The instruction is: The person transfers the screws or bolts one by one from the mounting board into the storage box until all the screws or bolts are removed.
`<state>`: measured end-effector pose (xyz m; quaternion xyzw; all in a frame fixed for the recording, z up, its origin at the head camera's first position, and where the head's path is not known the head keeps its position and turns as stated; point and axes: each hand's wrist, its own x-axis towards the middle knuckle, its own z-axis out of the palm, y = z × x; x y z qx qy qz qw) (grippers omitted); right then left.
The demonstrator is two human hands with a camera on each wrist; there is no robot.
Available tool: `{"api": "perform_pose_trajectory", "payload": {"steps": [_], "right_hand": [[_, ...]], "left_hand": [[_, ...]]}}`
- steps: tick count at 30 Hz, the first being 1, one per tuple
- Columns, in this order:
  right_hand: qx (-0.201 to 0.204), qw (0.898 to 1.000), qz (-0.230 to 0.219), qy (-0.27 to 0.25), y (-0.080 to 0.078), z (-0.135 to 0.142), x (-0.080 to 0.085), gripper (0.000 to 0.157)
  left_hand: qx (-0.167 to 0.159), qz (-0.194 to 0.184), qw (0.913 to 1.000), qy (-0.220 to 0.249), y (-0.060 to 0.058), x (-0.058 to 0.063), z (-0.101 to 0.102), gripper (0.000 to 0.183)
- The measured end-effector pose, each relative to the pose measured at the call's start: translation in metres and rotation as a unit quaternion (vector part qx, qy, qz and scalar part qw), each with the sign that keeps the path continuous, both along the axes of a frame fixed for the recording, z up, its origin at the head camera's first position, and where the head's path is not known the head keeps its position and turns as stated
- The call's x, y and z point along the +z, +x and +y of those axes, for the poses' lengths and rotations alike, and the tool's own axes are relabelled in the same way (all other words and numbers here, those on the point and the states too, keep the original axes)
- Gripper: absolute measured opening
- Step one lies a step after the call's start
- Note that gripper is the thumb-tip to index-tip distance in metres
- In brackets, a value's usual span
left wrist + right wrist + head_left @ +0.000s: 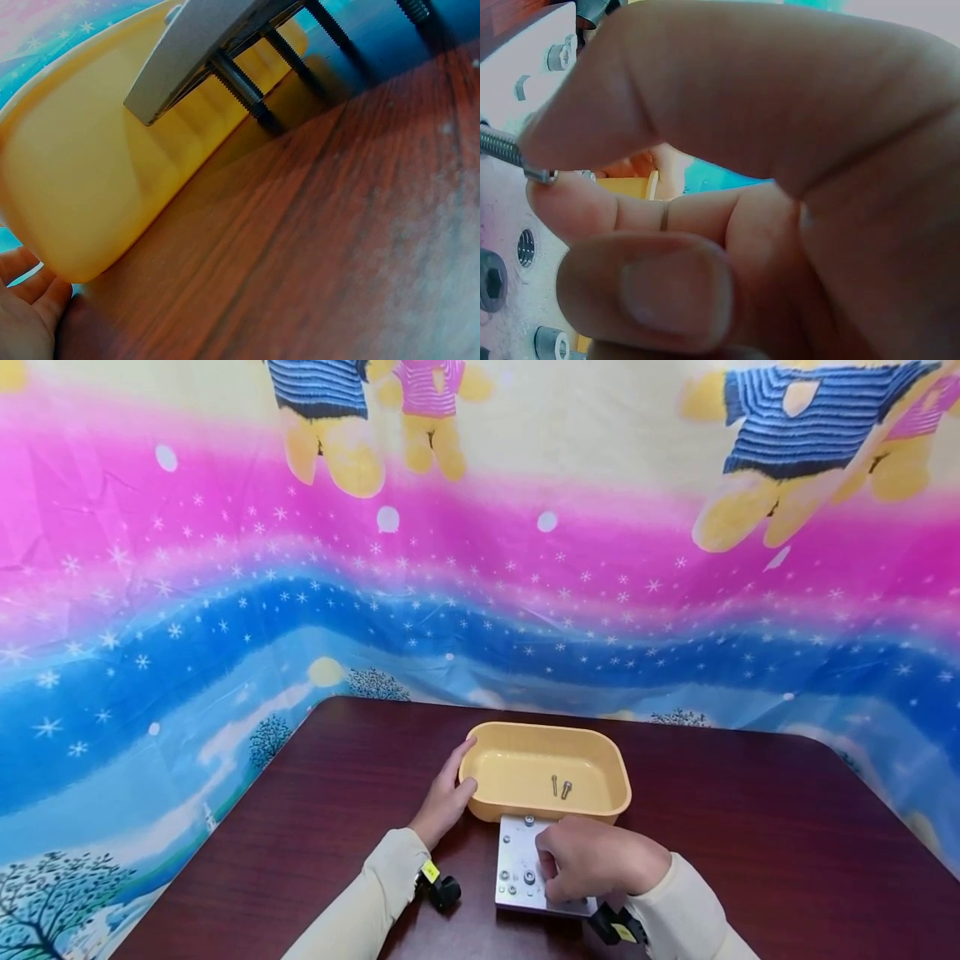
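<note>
My right hand (600, 860) is over a silver metal plate (512, 900) and pinches a socket-head screw (502, 146) between thumb and forefinger. The screw's threaded end points at the plate, near a bare threaded hole (526, 247). Several other screws stand in the plate, such as one silver screw (529, 877); their threaded shanks (238, 82) stick out underneath. My left hand (442, 802) rests at the left end of a yellow plastic bin (547, 734), thumb and fingers spread along its rim. In the left wrist view the fingers lie beside the bin's corner.
Two loose screws (566, 790) lie inside the bin. The plate sits right in front of the bin on a dark red wooden table (720, 827). A printed cloth (480, 568) hangs behind the table. Small black cameras (442, 892) are strapped to both wrists.
</note>
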<state>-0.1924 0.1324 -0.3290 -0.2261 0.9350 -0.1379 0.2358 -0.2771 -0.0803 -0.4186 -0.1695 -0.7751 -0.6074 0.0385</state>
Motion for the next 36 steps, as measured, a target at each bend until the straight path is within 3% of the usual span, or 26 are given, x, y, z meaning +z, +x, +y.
{"api": "perform_pose_trajectory", "payload": {"steps": [4,13,28,36], "right_hand": [[0.002,1.000,-0.002,-0.006,0.000,0.000,0.000,0.013],[0.015,1.000,0.004,-0.016,0.000,0.001,-0.001,0.014],[0.012,1.000,0.004,-0.014,-0.002,0.001,0.000,0.013],[0.029,0.999,0.018,-0.030,-0.003,0.003,-0.003,0.013]], "left_hand": [[0.002,0.007,1.0000,0.000,-0.002,-0.001,0.000,0.066],[0.009,-0.004,0.9999,0.004,-0.024,-0.032,-0.001,0.068],[0.018,0.002,0.9998,-0.004,-0.025,-0.032,-0.001,0.068],[0.019,-0.009,0.9997,-0.011,-0.023,-0.032,-0.001,0.067]]}}
